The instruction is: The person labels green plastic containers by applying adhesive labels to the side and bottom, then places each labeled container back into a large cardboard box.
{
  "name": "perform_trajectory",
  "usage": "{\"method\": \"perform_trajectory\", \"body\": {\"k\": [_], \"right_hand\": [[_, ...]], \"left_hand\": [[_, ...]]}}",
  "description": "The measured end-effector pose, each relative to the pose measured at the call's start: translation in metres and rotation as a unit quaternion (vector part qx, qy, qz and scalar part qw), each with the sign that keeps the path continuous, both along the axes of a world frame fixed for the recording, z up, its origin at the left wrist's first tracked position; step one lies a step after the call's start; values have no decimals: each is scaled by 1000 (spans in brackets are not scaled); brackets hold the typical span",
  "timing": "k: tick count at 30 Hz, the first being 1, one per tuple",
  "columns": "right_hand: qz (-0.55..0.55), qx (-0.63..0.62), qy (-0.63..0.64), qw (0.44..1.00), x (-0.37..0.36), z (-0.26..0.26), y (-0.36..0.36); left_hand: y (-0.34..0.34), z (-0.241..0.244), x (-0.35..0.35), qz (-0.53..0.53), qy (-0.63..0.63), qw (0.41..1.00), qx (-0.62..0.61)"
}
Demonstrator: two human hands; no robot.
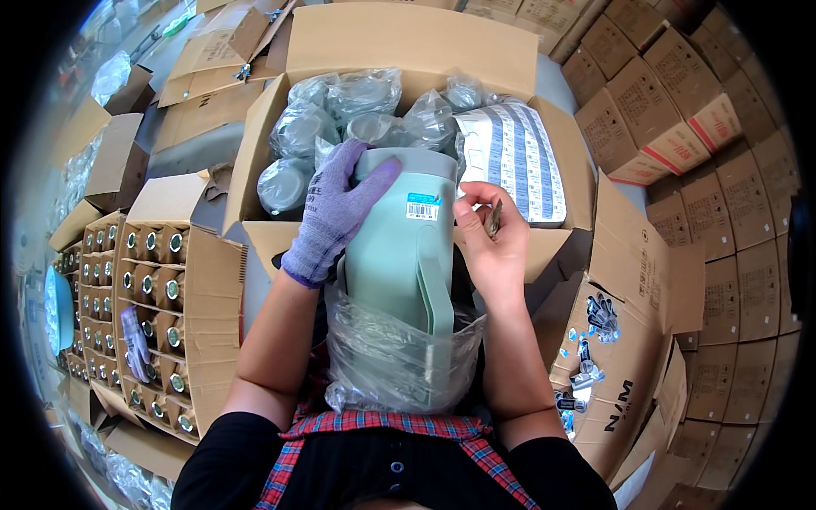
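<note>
A pale green plastic jug (389, 255) with a grey lid (408, 162) stands before my chest. Its handle (435, 293) faces me, and a clear plastic bag (382, 363) is gathered around its lower half. In a purple-grey knit work glove, my left hand (338, 204) grips the jug at the lid and upper side. A small barcode label (422, 207) with a blue top sits below the lid. My bare right hand (494, 236), thumb and forefinger together beside the jug, has a small brownish metal piece (493, 220) tucked in its fingers; its exact kind is unclear.
Behind the jug, an open carton (408, 44) holds bagged jugs (299, 131) and printed label sheets (516, 166). Divided cartons (210, 331) stand left, a spare glove (135, 344) on one. Foil stickers (602, 317) lie on cardboard at right, before stacked boxes (707, 223).
</note>
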State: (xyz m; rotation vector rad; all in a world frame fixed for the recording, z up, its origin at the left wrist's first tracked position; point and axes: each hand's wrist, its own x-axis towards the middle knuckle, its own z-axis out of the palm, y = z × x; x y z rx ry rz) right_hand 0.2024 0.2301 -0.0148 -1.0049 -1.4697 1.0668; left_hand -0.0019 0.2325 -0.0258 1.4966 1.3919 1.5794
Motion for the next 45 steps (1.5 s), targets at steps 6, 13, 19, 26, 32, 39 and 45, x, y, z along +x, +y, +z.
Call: {"method": "perform_trajectory", "body": {"k": [6,13,19,26,32,39,45], "right_hand": [[10,93,-159,983,-7,15,2],[121,131,-68,982,5,16,-10],[170,80,-151,971,2,43,17],[124,161,-359,911,-17,50,22],[57,223,-394,890,-14,67,30],[262,249,-442,821,-17,106,48],[262,440,-492,704,-26,104,75]], "left_hand": [[2,-3,-2,19,34,999,-2],[-2,-1,-2,6,-13,1000,2],[3,-8,-6,20,28,999,13],[5,-11,-10,35,53,998,20],[2,-6,-10,36,52,998,14],[2,-8,-8,25,30,999,-1],[3,-9,-12,28,51,998,8]]}}
